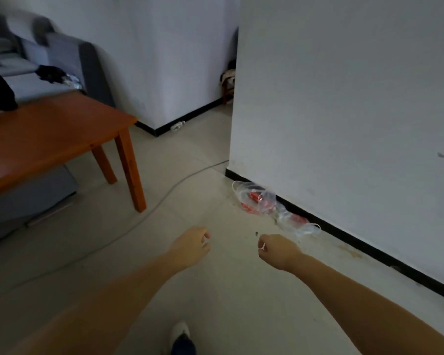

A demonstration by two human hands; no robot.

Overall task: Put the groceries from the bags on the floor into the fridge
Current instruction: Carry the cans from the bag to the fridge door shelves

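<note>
Pretty much at the starting line here, as far as I can tell. The clear plastic bags [272,208] with red packets inside lie on the floor [215,290], right up against the black skirting at the foot of the white wall [344,98]. They look slumped and nothing about them says they've been picked up.

Both arms are stretched out over the floor toward that spot. The left hand [190,245] has its fingers loosely curled and holds nothing. The right hand [274,249] is the same, loosely curled and carrying nothing, and it's the nearer one to the bags, though it's not touching them.

No fridge anywhere in view, so I can't say what's in it, if anything.

My guess at what's left: basically everything. Reach the bags, grab them or the red packets, walk to the fridge, load it up.

Off to the left there's a wooden desk [49,134], a grey sofa [62,55] behind it, and a cable [149,213] trailing across the floor.
</note>
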